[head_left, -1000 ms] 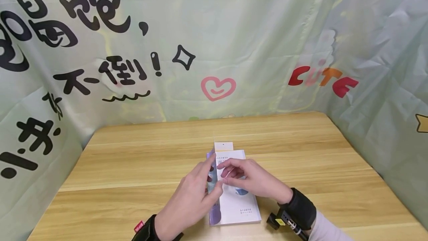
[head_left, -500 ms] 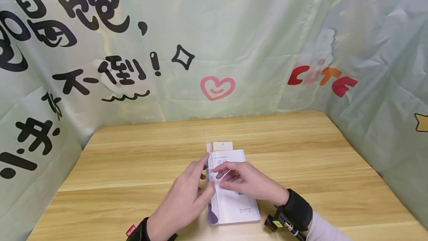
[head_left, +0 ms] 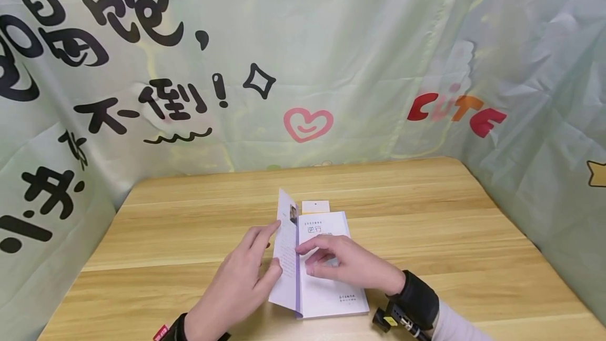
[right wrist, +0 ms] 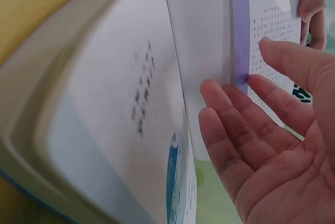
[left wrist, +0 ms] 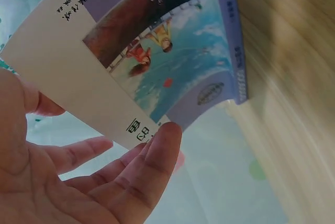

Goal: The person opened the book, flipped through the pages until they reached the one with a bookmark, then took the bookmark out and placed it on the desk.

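Note:
A paperback book (head_left: 331, 293) lies on the table with its white title page up. Its front cover (head_left: 286, 257) stands raised on the left, joined by a purple strip. My left hand (head_left: 232, 283) holds the cover's free edge, thumb on the printed inner side. In the left wrist view, a finger lies against the outer side of the cover (left wrist: 152, 62), which bears a ship and children. Over the title page, my right hand (head_left: 347, 262) has loosely bent fingers near the gutter. In the right wrist view, nothing shows in the right hand (right wrist: 272, 150).
A small white card (head_left: 315, 206) pokes out beyond the book's far edge. The wooden table (head_left: 213, 204) extends around the book, with a printed curtain (head_left: 360, 67) hanging along its back and sides. A small camera (head_left: 385, 319) sits on the right wrist strap.
My left hand has moved left and swung the cover from over the title page to standing at the left. My right hand has shifted slightly left and down.

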{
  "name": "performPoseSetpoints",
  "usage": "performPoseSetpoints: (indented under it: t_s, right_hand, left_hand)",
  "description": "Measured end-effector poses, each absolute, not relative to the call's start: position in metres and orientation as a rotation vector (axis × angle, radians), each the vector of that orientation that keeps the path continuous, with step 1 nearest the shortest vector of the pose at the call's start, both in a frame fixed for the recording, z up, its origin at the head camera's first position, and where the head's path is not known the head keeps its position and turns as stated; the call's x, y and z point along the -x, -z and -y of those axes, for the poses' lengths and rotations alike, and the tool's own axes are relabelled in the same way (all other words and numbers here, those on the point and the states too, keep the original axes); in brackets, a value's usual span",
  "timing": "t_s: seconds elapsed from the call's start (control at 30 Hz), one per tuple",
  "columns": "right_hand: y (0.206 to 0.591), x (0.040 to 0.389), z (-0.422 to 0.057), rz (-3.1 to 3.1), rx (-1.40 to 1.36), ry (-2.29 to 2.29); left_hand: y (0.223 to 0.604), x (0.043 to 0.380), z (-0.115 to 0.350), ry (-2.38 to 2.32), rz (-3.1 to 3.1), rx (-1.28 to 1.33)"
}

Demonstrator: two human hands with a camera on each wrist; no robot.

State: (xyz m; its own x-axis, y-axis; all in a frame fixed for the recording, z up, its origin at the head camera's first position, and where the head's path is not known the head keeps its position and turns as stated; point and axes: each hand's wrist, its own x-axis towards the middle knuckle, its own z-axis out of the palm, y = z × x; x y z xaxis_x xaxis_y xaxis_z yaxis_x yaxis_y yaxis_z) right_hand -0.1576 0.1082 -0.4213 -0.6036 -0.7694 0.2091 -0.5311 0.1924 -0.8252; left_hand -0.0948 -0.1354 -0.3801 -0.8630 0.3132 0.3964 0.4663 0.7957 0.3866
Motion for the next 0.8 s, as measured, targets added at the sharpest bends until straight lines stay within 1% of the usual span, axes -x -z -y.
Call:
performPoseSetpoints:
  t_s: [0.33, 0.8]
  right_hand:
    - [0.427, 0.157, -0.106, -2.271, 1.328, 1.306]
    - [0.424, 0.158, -0.109, -2.314, 1.292, 1.265]
  left_hand:
    - [0.387, 0.095, 0.149, 0.616, 2.633, 0.629]
    - [0.400, 0.098, 0.160, 0.574, 2.638, 0.704]
